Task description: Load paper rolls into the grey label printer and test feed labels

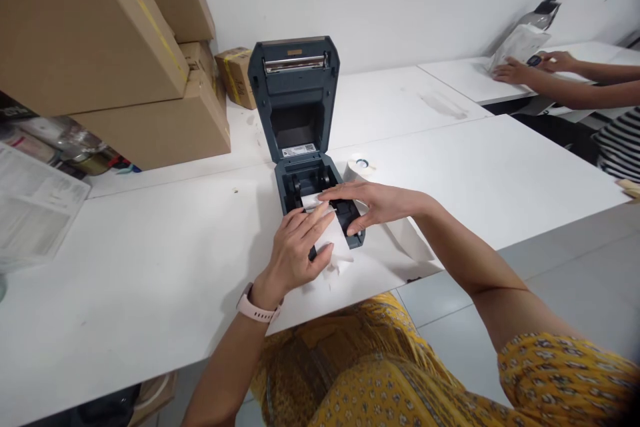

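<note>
A dark grey label printer (296, 95) stands on the white table with its lid raised and its inside exposed. White label paper (336, 240) runs out over the printer's front edge. My left hand (299, 250) lies on this paper, fingers stretched out and thumb apart. Over the right part of the printer reaches my right hand (383, 201), its fingers extended toward the paper and its thumb near the printer's front right corner. Behind that hand is a roll of white labels (359, 170); a loose strip (410, 237) hangs toward the table's edge. The fingertips partly hide the paper inside.
Large cardboard boxes (90, 33) are stacked at the left, with a smaller taped box (237, 77) by the wall. Clear plastic packaging (37, 200) lies at the far left. At the far right, another person's hands (515, 72) hold a white package beside a bottle (543, 13).
</note>
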Demonstrator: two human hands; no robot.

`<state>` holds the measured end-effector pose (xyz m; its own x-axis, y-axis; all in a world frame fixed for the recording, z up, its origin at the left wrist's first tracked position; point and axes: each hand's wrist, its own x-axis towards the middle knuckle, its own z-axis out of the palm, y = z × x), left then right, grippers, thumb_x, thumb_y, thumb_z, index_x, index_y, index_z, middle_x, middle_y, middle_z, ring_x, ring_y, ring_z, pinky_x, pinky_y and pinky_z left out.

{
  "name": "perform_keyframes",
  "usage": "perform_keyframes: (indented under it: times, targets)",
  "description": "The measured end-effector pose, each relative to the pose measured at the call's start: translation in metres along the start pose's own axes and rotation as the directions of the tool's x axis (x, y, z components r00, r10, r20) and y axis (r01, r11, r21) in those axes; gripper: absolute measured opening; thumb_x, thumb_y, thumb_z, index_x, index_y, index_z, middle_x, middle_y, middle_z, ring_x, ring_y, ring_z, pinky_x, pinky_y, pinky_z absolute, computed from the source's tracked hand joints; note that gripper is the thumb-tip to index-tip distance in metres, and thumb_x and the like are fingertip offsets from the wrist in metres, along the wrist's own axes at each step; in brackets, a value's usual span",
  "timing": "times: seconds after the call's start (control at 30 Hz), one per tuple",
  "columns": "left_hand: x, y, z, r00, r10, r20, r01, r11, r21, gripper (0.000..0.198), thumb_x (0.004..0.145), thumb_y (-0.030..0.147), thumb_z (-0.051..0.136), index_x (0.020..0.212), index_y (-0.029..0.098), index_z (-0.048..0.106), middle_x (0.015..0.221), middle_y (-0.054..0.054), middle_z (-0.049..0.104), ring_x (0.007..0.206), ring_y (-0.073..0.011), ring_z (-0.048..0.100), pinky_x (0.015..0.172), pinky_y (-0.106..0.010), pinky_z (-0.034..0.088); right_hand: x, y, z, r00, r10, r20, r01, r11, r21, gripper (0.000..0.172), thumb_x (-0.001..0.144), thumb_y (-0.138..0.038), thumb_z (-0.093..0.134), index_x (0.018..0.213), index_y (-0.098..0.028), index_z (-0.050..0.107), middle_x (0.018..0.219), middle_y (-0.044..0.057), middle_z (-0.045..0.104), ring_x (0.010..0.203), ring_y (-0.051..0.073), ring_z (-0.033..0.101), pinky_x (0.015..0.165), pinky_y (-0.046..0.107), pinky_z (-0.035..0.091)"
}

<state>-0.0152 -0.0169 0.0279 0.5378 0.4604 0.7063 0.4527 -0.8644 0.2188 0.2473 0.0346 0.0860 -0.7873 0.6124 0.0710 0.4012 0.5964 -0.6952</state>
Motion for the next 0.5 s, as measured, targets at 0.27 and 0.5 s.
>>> perform_keyframes:
  times: [0.27, 0.5]
  targets:
    - [0.0036, -0.0007, 0.0000, 1.000, 0.028, -0.010, -0.028, 1.000, 0.014, 0.034, 0.093, 0.023, 0.060, 0.123, 0.018, 0.075, 0.125, -0.011, 0.081, 0.103, -0.0289, 0.072, 0.092, -0.050, 0.053, -0.0053, -0.0060, -0.0007, 0.999, 0.040, -0.027, -0.041, 0.998, -0.042, 0.053, 0.096, -0.052, 0.073, 0.139, -0.021, 0.070, 0.154, 0.016, 0.062, 0.147, 0.028, 0.056, 0.123, 0.047, 0.045]
    - [0.0053, 0.0005, 0.0000, 1.000, 0.006, -0.027, -0.006, 1.000, -0.005, 0.034, 0.089, 0.019, 0.059, 0.118, 0.020, 0.076, 0.120, -0.009, 0.083, 0.099, -0.0283, 0.073, 0.098, -0.052, 0.053, -0.0008, -0.0015, 0.0045, 0.990, -0.033, -0.139, 0.016, 0.993, -0.119, 0.035, 0.111, -0.037, 0.045, 0.118, -0.019, 0.074, 0.126, 0.014, 0.075, 0.122, 0.023, 0.069, 0.107, 0.044, 0.055]
